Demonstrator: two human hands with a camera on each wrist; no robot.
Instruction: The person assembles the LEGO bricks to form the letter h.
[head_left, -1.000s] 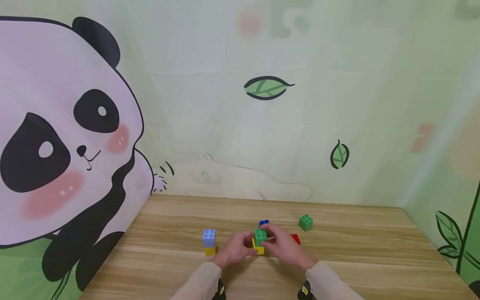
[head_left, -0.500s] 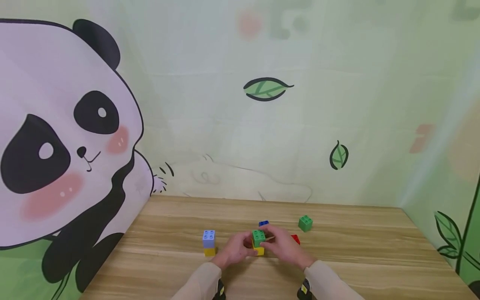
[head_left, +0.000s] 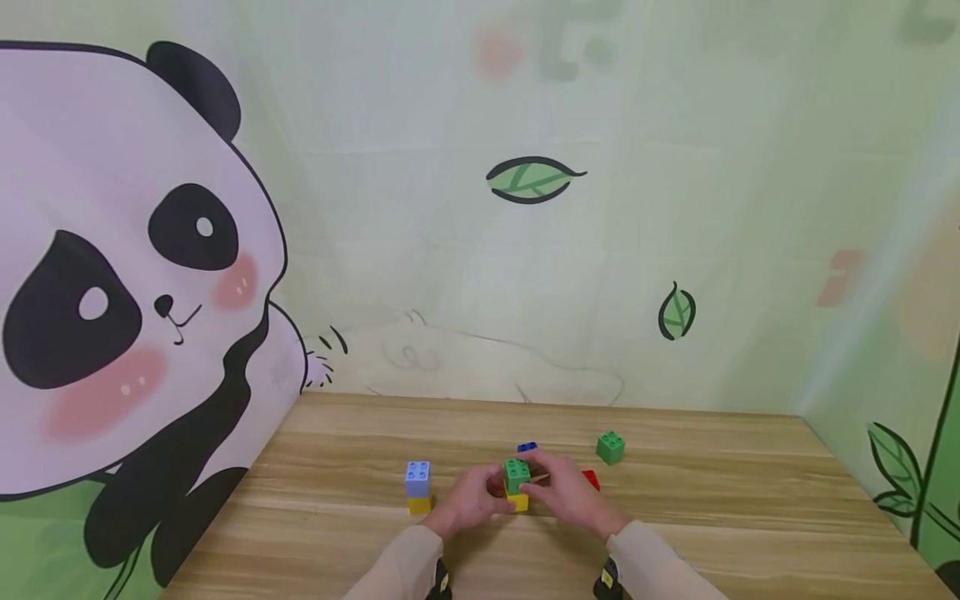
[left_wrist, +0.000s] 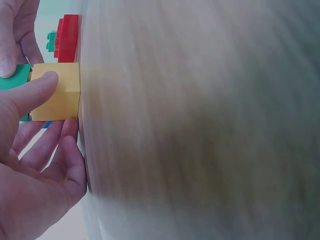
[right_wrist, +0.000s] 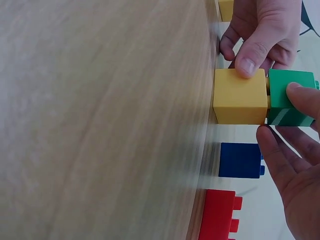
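Green block (right_wrist: 287, 111) sits directly above the yellow block (right_wrist: 240, 97), lined up w/ it but maybe not fully seated – studs show in a thin gap btwn the two. That gap is the key relation. The pair's long axis is upright, yellow's base at the counter (head_left: 675, 521), right in front of the person.

Both hands are on the pair, so neither is nearer overall: L hand (head_left: 472, 497) grips the yellow lower down, thumb on its near face; R hand (head_left: 564, 493) pinches the green up top, thumb on the near face, fingers round the far side. Each is narrowed to abt one block's width.

Nearby: blue block (right_wrist: 240, 160) just beyond the pair, red block (right_wrist: 217, 215) to the right, spare green block (head_left: 611, 450) farther off right. Well to the left, a light-blue block (head_left: 417, 483) tops another yellow one (head_left: 419, 506).

Writing: no brand or label legible on any block. Dark wrist gear (head_left: 608, 582) has a small yellow mark – too small to read.
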